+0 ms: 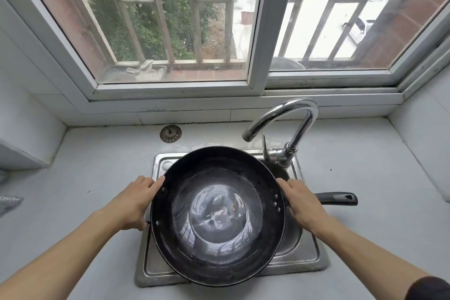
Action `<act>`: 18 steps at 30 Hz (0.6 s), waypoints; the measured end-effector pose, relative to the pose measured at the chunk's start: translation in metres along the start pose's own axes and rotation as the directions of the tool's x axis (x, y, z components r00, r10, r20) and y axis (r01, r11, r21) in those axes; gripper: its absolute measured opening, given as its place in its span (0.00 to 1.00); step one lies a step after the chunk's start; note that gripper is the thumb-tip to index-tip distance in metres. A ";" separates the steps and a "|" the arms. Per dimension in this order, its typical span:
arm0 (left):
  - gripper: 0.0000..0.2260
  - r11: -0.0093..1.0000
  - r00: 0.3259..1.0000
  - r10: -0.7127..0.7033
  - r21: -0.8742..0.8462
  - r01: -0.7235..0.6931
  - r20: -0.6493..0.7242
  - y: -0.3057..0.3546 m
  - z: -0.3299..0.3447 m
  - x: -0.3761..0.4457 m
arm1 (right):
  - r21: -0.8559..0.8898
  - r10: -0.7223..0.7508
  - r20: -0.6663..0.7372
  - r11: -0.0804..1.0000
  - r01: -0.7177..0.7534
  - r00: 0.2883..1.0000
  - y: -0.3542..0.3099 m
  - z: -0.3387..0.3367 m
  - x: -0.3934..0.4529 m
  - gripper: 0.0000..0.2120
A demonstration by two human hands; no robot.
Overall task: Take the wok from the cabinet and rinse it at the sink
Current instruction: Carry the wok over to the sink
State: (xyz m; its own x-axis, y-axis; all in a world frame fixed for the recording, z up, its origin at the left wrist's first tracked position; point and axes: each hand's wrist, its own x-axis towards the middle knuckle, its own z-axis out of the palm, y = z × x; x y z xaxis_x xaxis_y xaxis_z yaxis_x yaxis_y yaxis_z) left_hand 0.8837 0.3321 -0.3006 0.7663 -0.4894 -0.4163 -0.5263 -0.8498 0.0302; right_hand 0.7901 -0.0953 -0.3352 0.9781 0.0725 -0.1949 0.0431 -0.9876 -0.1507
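Note:
A large black wok point(217, 214) hangs over the steel sink point(295, 257), its shiny inside facing up and a small brown speck near the middle. My left hand point(136, 202) grips its left rim at the small side handle. My right hand point(304, 204) grips the right rim where the long black handle point(338, 198) starts; the handle points right over the counter. The chrome faucet point(289, 126) arches behind the wok, its spout above the wok's far right rim. No water is running.
A grey counter point(92, 173) surrounds the sink. A round metal drain strainer point(170, 133) lies on the counter behind the sink. A window with bars point(170, 19) fills the back wall. White tiled walls close in at left and right.

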 end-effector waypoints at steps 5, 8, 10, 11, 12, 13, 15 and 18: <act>0.57 1.000 1.000 -0.007 0.002 0.007 0.025 0.001 -0.002 0.002 | 0.004 0.005 -0.007 1.000 -0.005 1.000 0.003 0.007 0.004 0.30; 0.57 1.000 1.000 -0.008 0.012 0.008 0.026 0.002 -0.003 0.001 | -0.002 0.007 -0.004 1.000 -0.007 1.000 0.004 0.009 0.005 0.31; 0.57 1.000 1.000 -0.009 0.014 0.009 0.025 0.004 -0.004 0.000 | -0.007 0.013 -0.007 1.000 -0.013 1.000 0.003 0.010 0.005 0.30; 0.56 1.000 1.000 -0.009 0.014 0.009 0.023 0.005 -0.005 0.000 | -0.010 0.014 -0.006 1.000 -0.014 1.000 0.003 0.010 0.005 0.30; 0.56 1.000 1.000 -0.011 0.008 0.011 0.024 0.006 -0.005 -0.001 | -0.013 0.015 -0.006 1.000 -0.015 1.000 0.003 0.010 0.005 0.30; 0.55 1.000 1.000 -0.012 0.000 0.012 0.024 0.007 -0.006 -0.002 | -0.016 0.017 -0.005 1.000 -0.017 1.000 0.003 0.010 0.004 0.29; 0.54 1.000 1.000 -0.014 -0.008 0.014 0.026 0.008 -0.007 -0.005 | -0.020 0.023 -0.009 1.000 -0.024 1.000 0.002 0.011 0.004 0.29; 0.52 1.000 1.000 -0.016 0.002 0.016 0.020 0.011 -0.008 -0.008 | -0.018 0.039 -0.012 0.999 -0.039 0.999 0.002 0.013 0.003 0.28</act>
State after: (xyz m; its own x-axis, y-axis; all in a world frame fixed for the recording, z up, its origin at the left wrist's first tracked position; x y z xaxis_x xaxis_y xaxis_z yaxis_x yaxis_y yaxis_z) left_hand 0.8752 0.3254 -0.2896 0.7669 -0.4720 -0.4348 -0.5151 -0.8568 0.0215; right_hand 0.7901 -0.0949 -0.3481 0.9814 0.0323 -0.1893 0.0085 -0.9921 -0.1250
